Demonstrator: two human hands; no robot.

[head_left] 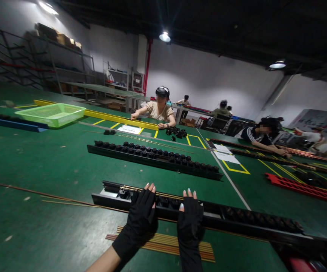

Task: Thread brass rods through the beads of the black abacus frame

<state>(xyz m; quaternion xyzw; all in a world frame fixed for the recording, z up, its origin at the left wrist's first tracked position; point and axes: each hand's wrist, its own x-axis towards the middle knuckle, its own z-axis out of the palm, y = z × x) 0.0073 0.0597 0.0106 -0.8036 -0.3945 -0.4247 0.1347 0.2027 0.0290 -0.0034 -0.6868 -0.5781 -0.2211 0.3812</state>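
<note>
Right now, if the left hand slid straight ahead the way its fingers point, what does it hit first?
Likely the second black rail loaded with black knobs; the left hand rests on the near rail, bare green table between. Depth is uncertain.

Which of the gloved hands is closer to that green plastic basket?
Left. The left hand rests on the long black rail, on the side toward the green basket far off up-left. The right hand rests on the same rail, farther right.
</note>
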